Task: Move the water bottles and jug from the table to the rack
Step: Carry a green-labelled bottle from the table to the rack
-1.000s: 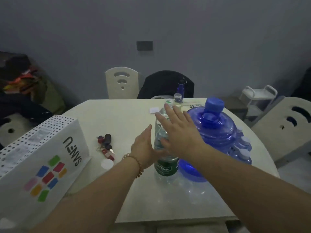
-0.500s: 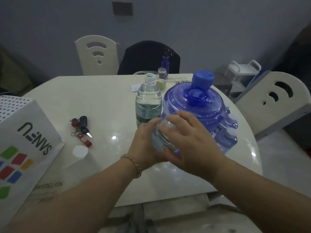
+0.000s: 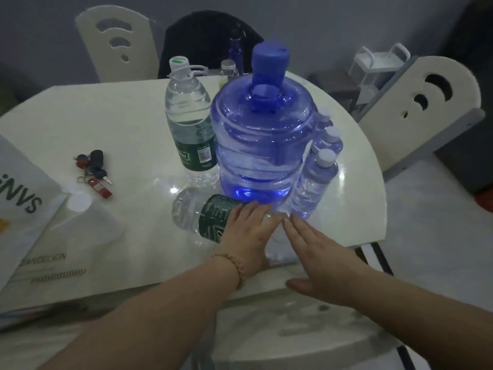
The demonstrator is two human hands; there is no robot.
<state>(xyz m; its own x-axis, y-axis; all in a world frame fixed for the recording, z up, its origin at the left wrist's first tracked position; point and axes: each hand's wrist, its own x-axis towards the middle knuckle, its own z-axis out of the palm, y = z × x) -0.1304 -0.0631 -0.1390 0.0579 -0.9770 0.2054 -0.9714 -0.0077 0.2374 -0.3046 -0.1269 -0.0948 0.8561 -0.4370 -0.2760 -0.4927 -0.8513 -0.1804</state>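
A big blue water jug with a blue cap stands mid-table. To its left a clear bottle with a green label stands upright. In front of the jug a second green-labelled bottle lies on its side. My left hand rests flat on that lying bottle, fingers straight. My right hand hovers flat just right of it, fingers straight, holding nothing. Small clear bottles stand at the jug's right side.
The pale table also carries a key bunch, a white cap and a printed box at the left. Cream chairs stand behind and to the right. A white rack stands at the back right.
The bottle that both hands were holding upright now lies on its side on the table. Both hands have flattened out, and the view has moved closer to the table.
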